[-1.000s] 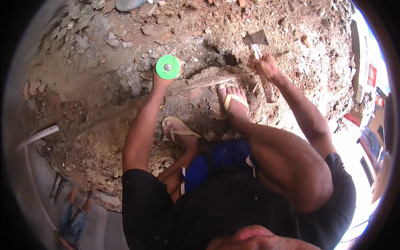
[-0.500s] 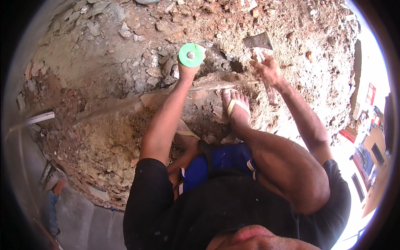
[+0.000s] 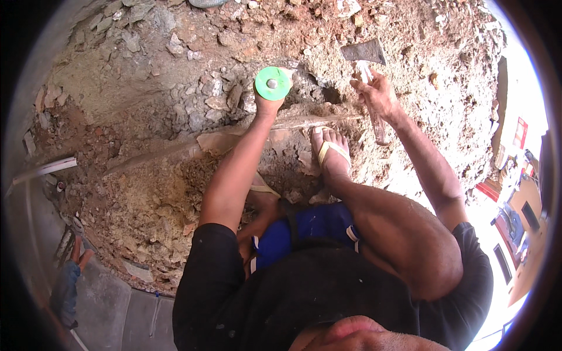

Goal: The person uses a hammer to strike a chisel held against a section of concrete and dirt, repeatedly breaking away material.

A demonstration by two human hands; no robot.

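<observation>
My left hand (image 3: pixel 269 106) is closed around a chisel with a round green hand guard (image 3: pixel 264 88). The metal striking end shows in the guard's middle, while the shaft and tip are hidden beneath. To its right, my right hand (image 3: pixel 381 98) grips the wooden handle of a hatchet (image 3: pixel 364 51). Its dark, flat metal head is beyond my fingers, raised a little way from the chisel and not touching it. The handle's end extends back below my hand. Broken stone and reddish soil (image 3: pixel 219 96) lie around the chisel.
My sandalled foot (image 3: pixel 333 153) rests just below the chisel and hatchet. A dark hole (image 3: pixel 331 95) opens in the rubble between my hands. A white bar (image 3: pixel 58 165) lies at far left. Another person's limb in blue cloth (image 3: pixel 65 284) shows at lower left.
My left hand and the chisel have shifted slightly right and nearer to me. The hatchet head has turned a little. The other person's limb at lower left has moved and shows more.
</observation>
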